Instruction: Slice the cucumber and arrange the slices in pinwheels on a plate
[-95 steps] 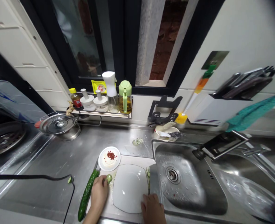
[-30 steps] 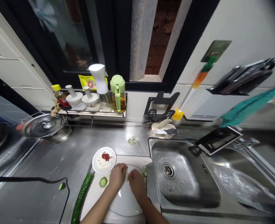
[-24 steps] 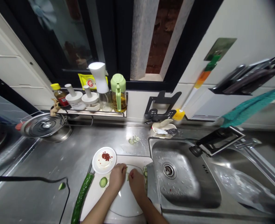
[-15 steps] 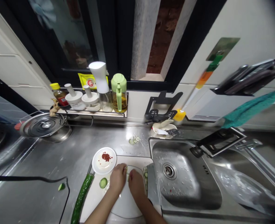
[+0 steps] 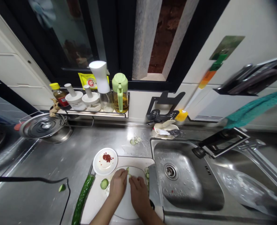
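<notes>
Both hands are close together over the white cutting board (image 5: 97,206). My left hand (image 5: 118,183) is closed, with a thin green-edged cucumber slice (image 5: 127,169) showing at its fingertips. Just to the right, my right hand (image 5: 138,190) has its fingers bent and pressed together at the same slices; the fingers partly hide them. A cut cucumber piece (image 5: 104,184) lies on the board left of my left hand. More slices (image 5: 147,176) lie in a row right of my right hand, beside a wide grey blade (image 5: 154,182). A whole cucumber (image 5: 82,200) lies along the board's left edge.
A white plate (image 5: 98,162) with small red pieces sits at the board's back left corner. Several thin slices (image 5: 135,140) lie on the steel counter behind. The sink (image 5: 187,175) is on the right. A rack (image 5: 98,114) with bottles and jars runs along the back.
My right hand has shifted slightly right and down, its fingers less tightly curled. My left hand has moved slightly down, and more of the slice shows at its fingertips.
</notes>
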{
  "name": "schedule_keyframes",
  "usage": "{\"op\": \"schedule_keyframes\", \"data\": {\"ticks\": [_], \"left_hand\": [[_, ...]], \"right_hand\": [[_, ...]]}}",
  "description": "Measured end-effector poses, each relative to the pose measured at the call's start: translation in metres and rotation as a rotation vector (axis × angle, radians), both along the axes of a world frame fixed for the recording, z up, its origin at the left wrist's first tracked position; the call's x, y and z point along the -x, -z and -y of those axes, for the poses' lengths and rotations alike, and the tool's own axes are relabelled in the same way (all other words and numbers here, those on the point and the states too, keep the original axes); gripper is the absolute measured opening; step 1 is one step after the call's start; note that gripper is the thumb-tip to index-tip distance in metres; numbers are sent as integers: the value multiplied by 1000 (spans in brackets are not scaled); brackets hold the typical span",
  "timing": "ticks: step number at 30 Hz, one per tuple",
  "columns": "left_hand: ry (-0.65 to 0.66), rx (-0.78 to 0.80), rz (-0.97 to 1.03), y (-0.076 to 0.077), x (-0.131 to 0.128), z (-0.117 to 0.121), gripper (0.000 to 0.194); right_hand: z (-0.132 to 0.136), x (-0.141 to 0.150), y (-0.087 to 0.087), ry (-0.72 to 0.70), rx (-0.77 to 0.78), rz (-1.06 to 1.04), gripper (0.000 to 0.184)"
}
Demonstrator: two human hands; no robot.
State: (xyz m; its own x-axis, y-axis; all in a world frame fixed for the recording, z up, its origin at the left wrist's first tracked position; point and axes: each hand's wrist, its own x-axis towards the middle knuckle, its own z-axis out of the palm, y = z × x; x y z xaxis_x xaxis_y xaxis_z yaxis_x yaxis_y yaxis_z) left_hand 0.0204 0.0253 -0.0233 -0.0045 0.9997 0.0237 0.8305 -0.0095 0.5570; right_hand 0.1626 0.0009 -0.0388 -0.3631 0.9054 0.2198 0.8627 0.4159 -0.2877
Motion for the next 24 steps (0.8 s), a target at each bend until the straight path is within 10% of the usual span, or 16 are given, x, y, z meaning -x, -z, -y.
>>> {"op": "schedule_keyframes", "data": {"ticks": [24], "left_hand": [[41,-37,-22,15,-7,1,34]], "right_hand": [[7,-10,22,-17,108,157,56]]}}
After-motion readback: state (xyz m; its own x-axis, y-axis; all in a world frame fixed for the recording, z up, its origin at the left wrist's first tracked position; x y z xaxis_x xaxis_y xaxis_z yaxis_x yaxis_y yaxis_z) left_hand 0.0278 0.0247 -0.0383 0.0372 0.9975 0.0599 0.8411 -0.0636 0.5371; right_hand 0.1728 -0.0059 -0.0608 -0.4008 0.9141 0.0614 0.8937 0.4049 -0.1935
